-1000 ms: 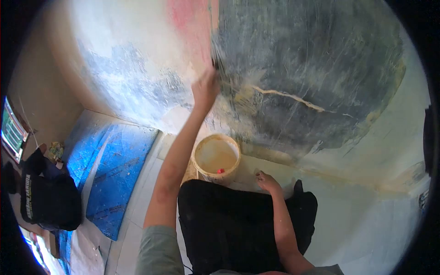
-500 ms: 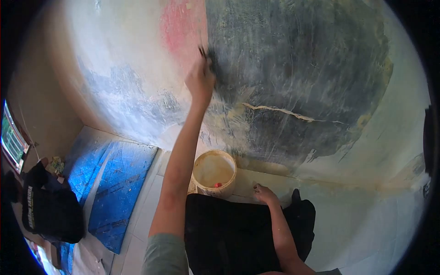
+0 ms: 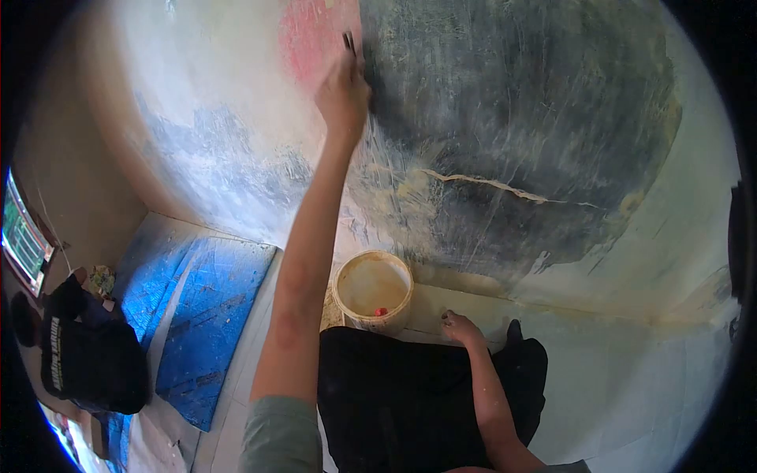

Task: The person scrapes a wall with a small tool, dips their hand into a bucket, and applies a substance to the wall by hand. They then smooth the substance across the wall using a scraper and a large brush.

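My left hand (image 3: 343, 96) is raised against the wall, its fingers wrapped round a thin dark tool (image 3: 348, 43) at the border between the pink patch (image 3: 306, 39) and the dark grey area (image 3: 505, 102). The rest of the tool is hidden by the hand. Low on the right, my right hand (image 3: 461, 327) is beside my knee with its fingers curled in; anything inside them is too small to name. Between my arms stands a round bucket (image 3: 341, 296) with cloudy liquid and a small red thing (image 3: 381, 311) at its near side.
A pale crack (image 3: 489, 183) crosses the dark wall area. Blue sheets (image 3: 209, 331) lie on the tiled floor at the left, next to a black cloth item with lettering (image 3: 98, 355). A window (image 3: 24, 236) shows at the far left.
My left hand has moved up the wall with the tool. My right hand stays beside my knee, and the view has shifted slightly.
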### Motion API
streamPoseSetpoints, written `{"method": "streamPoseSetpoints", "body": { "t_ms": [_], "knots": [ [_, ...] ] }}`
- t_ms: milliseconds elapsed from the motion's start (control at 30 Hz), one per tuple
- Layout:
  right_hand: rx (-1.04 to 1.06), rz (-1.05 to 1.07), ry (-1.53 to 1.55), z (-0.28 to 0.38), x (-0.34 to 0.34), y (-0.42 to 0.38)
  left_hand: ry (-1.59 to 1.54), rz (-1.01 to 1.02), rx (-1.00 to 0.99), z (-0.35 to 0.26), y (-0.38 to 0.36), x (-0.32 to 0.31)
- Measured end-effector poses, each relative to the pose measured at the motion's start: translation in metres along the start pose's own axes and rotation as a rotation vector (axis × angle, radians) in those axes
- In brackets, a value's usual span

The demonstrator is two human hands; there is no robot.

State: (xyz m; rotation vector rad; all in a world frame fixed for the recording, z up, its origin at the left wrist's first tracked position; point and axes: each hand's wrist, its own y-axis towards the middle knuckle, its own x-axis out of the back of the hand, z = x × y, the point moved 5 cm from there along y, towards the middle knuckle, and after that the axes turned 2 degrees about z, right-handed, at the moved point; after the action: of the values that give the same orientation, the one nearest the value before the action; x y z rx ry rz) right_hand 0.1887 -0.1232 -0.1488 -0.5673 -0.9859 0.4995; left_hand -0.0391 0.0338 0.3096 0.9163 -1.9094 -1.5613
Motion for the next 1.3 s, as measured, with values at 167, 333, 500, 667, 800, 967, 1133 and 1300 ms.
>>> {"method": "streamPoseSetpoints", "body": {
  "t_ms": [167,333,500,667,800,967,1133,1300],
  "knots": [
    [0.032,-0.065,0.048,-0.006,-0.002,0.005,0.08,0.234,-0.043,0.007,-0.075,0.007],
    [0.029,-0.076,0.049,0.007,0.005,-0.006,0.02,0.046,-0.209,-0.003,0.012,-0.001],
    [0.007,-0.078,0.031,0.007,0.007,-0.015,-0.037,-0.063,-0.031,-0.008,0.042,-0.004],
    [0.055,-0.112,0.005,0.004,0.003,-0.006,0.06,0.128,-0.101,0.01,-0.059,0.001],
    [0.05,-0.094,0.014,0.004,0.004,-0.004,0.061,0.272,-0.061,0.012,-0.071,0.012],
    [0.048,-0.087,0.03,0.012,0.007,-0.012,0.055,0.102,-0.097,-0.006,0.029,0.001],
    [0.016,-0.1,0.011,0.0,0.001,-0.001,-0.013,0.049,0.058,-0.007,0.042,-0.003],
    [0.034,-0.073,0.043,0.004,0.003,-0.005,0.041,0.152,-0.093,0.011,-0.077,0.001]
  ]
}}
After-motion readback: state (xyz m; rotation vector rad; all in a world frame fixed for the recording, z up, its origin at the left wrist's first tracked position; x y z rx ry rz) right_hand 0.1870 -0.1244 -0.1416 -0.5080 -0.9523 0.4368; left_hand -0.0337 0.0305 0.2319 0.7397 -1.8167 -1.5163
